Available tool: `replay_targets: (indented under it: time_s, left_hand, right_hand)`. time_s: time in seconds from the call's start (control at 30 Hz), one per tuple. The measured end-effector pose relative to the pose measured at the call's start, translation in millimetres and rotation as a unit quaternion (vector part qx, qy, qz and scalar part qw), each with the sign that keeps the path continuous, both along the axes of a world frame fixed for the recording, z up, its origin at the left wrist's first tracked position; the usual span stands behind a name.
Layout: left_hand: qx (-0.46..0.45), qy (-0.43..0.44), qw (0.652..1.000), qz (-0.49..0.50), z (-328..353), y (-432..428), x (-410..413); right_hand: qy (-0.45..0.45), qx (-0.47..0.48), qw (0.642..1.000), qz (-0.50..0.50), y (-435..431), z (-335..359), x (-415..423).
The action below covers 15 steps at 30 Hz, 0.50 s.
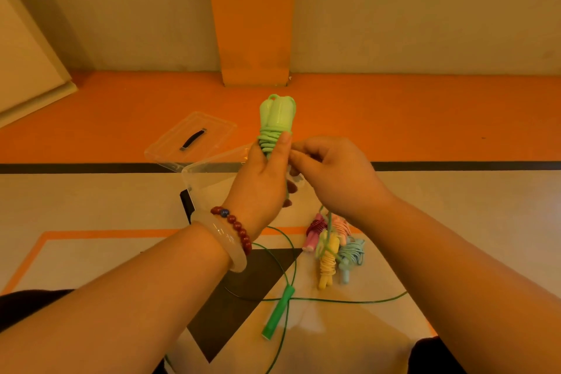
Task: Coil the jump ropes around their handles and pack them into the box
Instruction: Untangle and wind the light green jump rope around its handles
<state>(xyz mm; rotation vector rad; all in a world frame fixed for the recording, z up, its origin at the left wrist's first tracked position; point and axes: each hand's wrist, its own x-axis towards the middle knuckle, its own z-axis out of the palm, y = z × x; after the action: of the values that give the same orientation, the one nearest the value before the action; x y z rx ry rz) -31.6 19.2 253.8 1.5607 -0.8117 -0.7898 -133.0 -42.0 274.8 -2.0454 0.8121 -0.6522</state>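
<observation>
Our forearms reach in from the bottom edge, the left wrist wearing a pale bangle [226,241] and a string of red beads [235,225]. Below them, on the floor [91,252], lies a dark green jump rope [277,314], uncoiled, its cord looping loosely around its handle.

Our left hand [261,185] holds the light green jump rope [277,118] upright, its grip wrapped round the paired handles with the thumb pressed on the coils already wound there. Our right hand [337,176] sits just beside it, its grip narrow, pinching the loose cord next to the coils; the free end hangs down from that hand.

Under the right hand, four coiled ropes lie touching on the floor: pink [314,234], peach [341,226], yellow [328,264] and blue [350,255]. Behind our left hand stands the clear box [209,173], open, with its lid [170,146] lying flat just beyond it.
</observation>
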Motion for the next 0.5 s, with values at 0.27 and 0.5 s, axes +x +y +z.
replay_targets:
  time_s: [0.27,0.5]
  left_hand:
    - [-0.104,0.144,0.984,-0.006,12,-1,0]
    - [-0.071,0.168,0.983,-0.014,9,1,1]
  right_hand:
    - [-0.08,0.046,0.996,0.011,-13,8,-4]
    - [-0.034,0.06,0.997,0.039,-21,2,-8]
